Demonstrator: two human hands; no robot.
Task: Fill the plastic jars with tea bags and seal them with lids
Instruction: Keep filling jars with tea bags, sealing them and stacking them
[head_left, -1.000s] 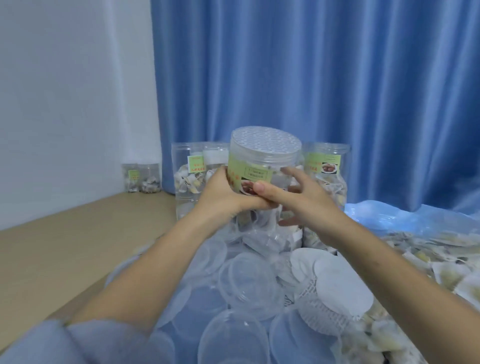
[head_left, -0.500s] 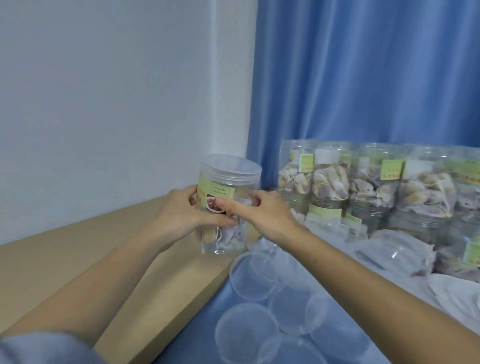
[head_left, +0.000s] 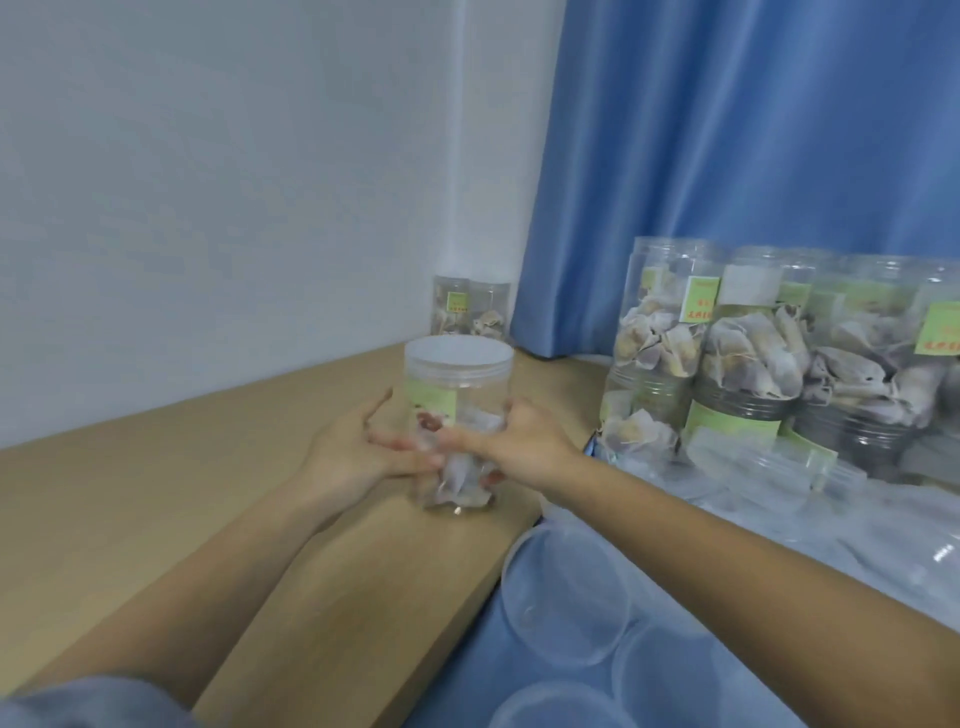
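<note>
A clear plastic jar (head_left: 457, 395) with a lid (head_left: 458, 354) on it, a green label and tea bags inside stands on the wooden ledge (head_left: 156, 509). My left hand (head_left: 353, 457) holds its left side and my right hand (head_left: 519, 441) holds its right side, with the fingers of both wrapped round the lower part of the jar. Loose clear lids (head_left: 566, 597) lie on the blue sheet at the lower right.
Stacked filled jars (head_left: 753, 358) stand at the right in front of a blue curtain (head_left: 753, 130). Two more filled jars (head_left: 467, 312) sit in the far corner of the ledge by the white wall. Empty clear containers (head_left: 769, 478) lie below the stacks.
Both hands carried the lidded jar down and left from in front of the stacks and set it on the wooden ledge. The view turned left.
</note>
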